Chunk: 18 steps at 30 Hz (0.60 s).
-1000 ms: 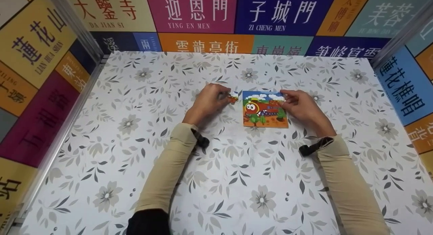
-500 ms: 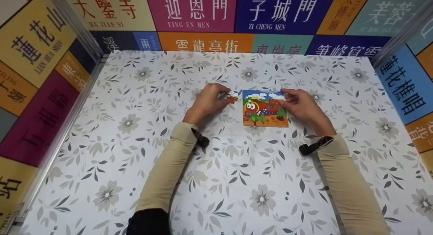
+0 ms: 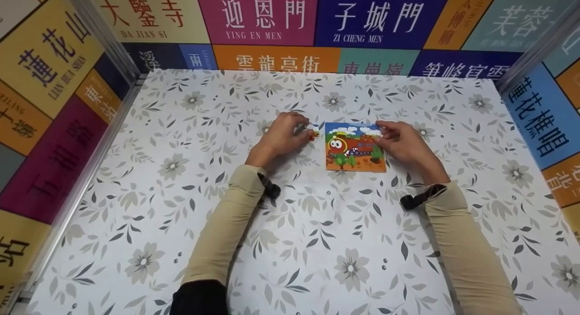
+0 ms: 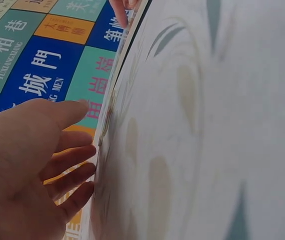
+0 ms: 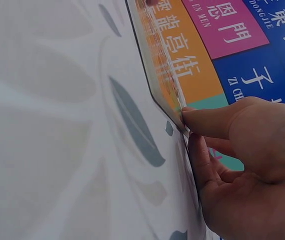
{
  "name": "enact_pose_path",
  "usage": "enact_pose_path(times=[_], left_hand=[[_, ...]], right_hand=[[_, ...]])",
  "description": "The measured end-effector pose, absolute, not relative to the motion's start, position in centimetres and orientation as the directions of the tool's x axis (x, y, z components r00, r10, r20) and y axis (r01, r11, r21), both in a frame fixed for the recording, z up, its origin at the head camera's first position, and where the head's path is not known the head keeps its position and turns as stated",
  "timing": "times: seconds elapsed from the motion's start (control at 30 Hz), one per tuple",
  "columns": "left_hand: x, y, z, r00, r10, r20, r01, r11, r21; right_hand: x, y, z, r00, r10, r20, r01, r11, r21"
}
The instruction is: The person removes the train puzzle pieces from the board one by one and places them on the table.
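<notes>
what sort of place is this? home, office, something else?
Probably a small staged recording booth, not a home or office: walls printed with Chinese lettering border the floral table on three sides, and the person wears wrist cameras.

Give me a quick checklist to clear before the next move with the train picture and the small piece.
1. Train picture lying flat on the table: ok.
2. Right hand touching the train picture's right edge: ok.
3. Small piece apart from the train picture: ok, a gap shows.
4. Left hand gripping the small piece: cannot tell.
5. Small piece in full view: not ok, left fingers partly cover it.
</notes>
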<state>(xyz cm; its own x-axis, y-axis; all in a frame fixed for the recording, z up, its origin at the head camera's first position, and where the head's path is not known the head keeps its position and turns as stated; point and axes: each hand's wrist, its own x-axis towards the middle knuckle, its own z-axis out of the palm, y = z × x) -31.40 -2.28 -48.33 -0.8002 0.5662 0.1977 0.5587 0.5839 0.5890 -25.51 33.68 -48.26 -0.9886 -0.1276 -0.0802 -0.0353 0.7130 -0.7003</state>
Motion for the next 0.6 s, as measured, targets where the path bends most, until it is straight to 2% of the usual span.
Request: enact_pose_path(times=[0.3, 0.6], left_hand=[[-30.8, 0.7, -47.8, -0.729, 0.665, 0.159, 0.606, 0.52, 0.602], [-30.2, 4.2, -47.7, -0.709, 0.696, 0.112, 0.596, 0.507, 0.622]], right_hand=[[-25.6, 33.6, -48.3, -0.987, -0.133, -0.086, -0.035, 0.711, -0.702], [-25.8, 33.4, -48.2, -0.985, -0.148, -0.085, -0.048, 0.719, -0.694]])
